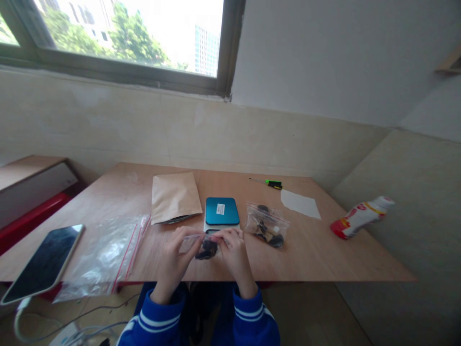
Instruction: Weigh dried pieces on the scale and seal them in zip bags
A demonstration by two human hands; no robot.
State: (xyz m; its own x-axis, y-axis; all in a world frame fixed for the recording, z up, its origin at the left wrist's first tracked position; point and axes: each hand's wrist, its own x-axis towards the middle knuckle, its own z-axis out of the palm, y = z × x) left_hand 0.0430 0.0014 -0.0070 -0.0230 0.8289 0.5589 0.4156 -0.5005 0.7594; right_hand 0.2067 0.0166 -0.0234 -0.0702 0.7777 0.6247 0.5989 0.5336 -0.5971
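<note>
Between my two hands is a small clear zip bag [208, 249] with dark pieces inside, held above the table's front edge. My left hand [175, 257] pinches its left top corner. On the other side, the fingers of my right hand [234, 250] are closed on its upper right edge. Just behind the bag sits a pocket scale [222, 211] with a blue top and a white label, its front partly hidden by my hands. A second clear zip bag [266, 228], holding several dark pieces and some paler ones, lies right of the scale.
A brown paper pouch [175, 197] lies behind my left hand. Flat clear zip bags [104, 254] and a charging phone [45, 262] overhang the front left edge. Toward the right are a screwdriver [270, 183], white paper [300, 203] and a tilted bottle [360, 217].
</note>
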